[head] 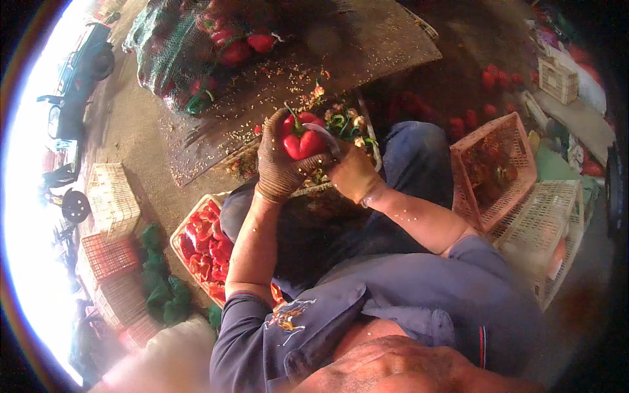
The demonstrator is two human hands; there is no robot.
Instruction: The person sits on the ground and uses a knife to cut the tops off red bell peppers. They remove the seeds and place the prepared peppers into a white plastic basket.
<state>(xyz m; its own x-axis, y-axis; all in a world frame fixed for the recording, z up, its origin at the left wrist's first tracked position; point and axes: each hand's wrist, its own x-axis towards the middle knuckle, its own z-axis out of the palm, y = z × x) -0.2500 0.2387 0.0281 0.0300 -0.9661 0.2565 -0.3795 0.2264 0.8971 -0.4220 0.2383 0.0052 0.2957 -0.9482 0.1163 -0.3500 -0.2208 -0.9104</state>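
Observation:
A whole red bell pepper [305,142] with its green stem rests in my left hand [277,162], which wears a brown ribbed glove. My right hand [356,172], in a tan glove, grips a small curved knife [322,130]. Its blade lies against the top of the pepper beside the stem. Below my hands, a container [364,113] holds cut-out pepper cores and green stems. Beside my left knee, a crate [176,240] is filled with opened red pepper pieces [204,245].
A seed-strewn board [236,123] bears a green mesh sack [162,54] of red peppers. Plastic crates [114,196] line the left side. On the right are a salmon-coloured crate [528,172], a pale crate [535,221] and loose peppers [491,78]. A vehicle [81,83] stands at the far left.

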